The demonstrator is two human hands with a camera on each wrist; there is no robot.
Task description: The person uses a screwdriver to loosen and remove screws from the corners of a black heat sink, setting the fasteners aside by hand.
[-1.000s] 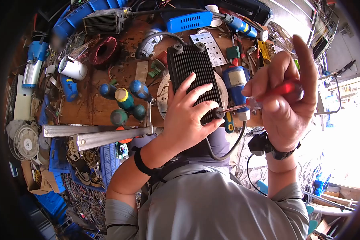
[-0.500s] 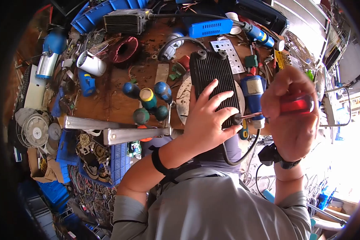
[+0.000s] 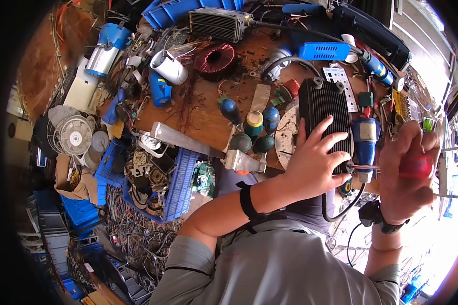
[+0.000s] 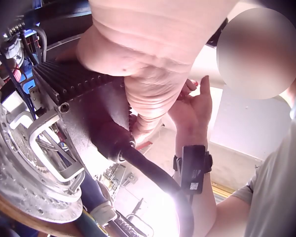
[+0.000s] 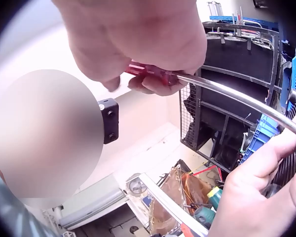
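Note:
A black finned metal case (image 3: pixel 324 104) stands on a round metal plate (image 3: pixel 286 133) at the table's front edge. My left hand (image 3: pixel 310 165) lies over its fins with fingers spread, the fingertips and thumb against the case. My right hand (image 3: pixel 408 173), blurred in the head view, grips the red handle of a screwdriver (image 5: pixel 237 94). Its shaft runs left to a round grommet (image 3: pixel 349 166) at the case's near right corner, close to my left fingers. In the left wrist view a black cable (image 4: pixel 148 170) leaves the end of the case (image 4: pixel 84 106).
Left of the case stand several blue and green screwdriver handles (image 3: pixel 254 120) and a metal bar (image 3: pixel 183 138). A blue cylinder (image 3: pixel 365 145) lies at its right. Behind are a copper coil (image 3: pixel 215 60), a blue cover (image 3: pixel 323 51) and another finned case (image 3: pixel 218 24).
The head view has shifted, so the bench appears further right. My right fingers have closed around the red handle from a more extended pose. My left hand stays on the case.

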